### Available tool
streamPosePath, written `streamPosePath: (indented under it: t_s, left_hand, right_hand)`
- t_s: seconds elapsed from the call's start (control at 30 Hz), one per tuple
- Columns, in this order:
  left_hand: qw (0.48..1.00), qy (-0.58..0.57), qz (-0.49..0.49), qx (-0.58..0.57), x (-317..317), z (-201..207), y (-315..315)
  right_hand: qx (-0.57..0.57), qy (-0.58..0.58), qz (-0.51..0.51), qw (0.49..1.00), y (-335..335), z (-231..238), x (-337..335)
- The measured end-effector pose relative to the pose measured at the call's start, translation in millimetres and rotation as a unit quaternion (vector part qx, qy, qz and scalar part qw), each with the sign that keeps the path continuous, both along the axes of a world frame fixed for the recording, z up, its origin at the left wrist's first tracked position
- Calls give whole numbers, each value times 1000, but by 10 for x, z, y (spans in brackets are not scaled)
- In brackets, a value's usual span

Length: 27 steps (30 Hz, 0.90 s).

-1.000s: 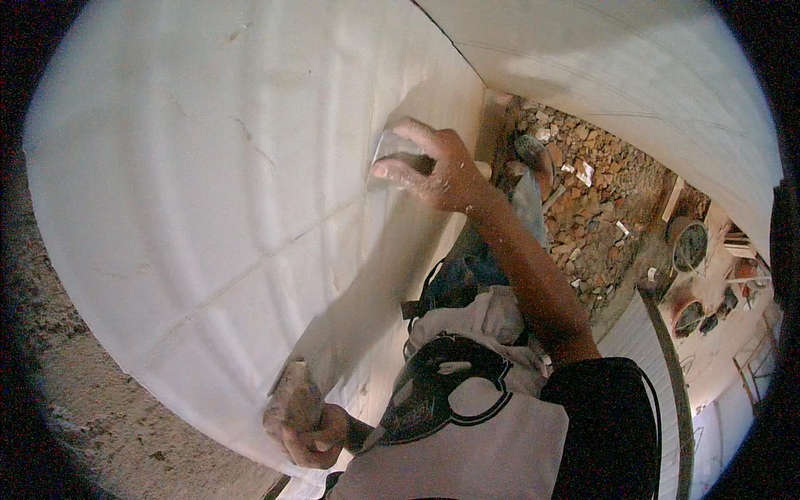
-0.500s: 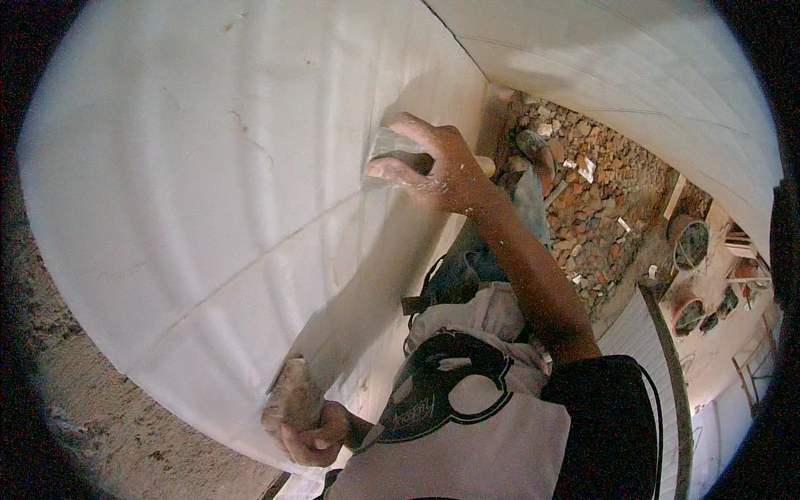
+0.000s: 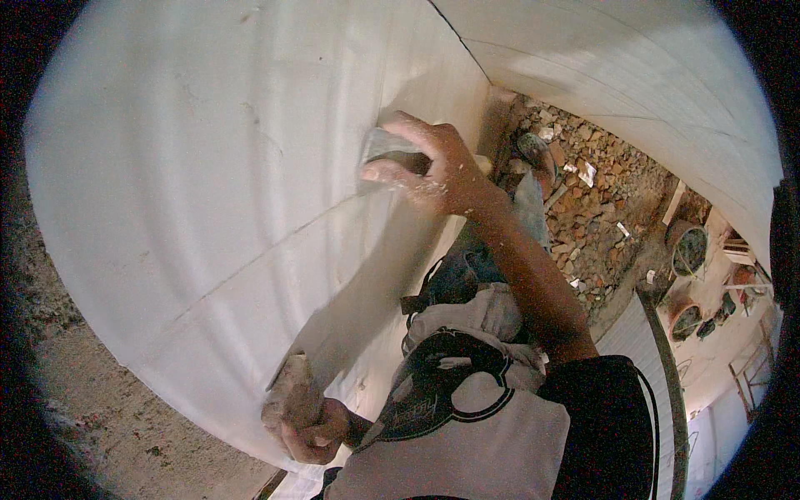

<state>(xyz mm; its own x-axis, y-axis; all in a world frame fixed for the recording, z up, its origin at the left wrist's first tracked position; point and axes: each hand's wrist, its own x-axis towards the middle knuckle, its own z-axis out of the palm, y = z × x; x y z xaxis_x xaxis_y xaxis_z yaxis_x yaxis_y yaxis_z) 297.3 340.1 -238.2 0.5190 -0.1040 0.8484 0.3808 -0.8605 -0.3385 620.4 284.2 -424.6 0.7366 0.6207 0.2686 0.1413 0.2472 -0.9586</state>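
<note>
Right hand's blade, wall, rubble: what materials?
Blade: likely metal; thin, grey, slight sheen.
Wall: maybe plaster or coated panel; smooth, white, soft sheen, thin seam line.
Rubble: probably broken brick and stone; matte, rough orange-brown and grey chunks.

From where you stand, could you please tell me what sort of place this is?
Probably a building site: loose rubble, round buckets, and a flat scraper held against a whitish wall.
</note>
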Motion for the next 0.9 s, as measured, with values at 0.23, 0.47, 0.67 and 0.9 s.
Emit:
streamPosePath:
  t_s: [0.23,0.47,0.67,0.9]
  left_hand:
    - [1000,-18,-4,4,97,-22,-27]
    - [998,-15,42,53,-303,-45,-35]
    - [997,-29,-48,50,152,-41,63]
    - [999,-44,11,12,-176,-92,54]
  right_hand:
    - [-14,-2,15,1000,-17,75,4]
    - [26,0,0,1000,36,44,-21]
    - [-9,45,31,998,6,74,9]
    - [11,11,0,1000,4,55,-10]
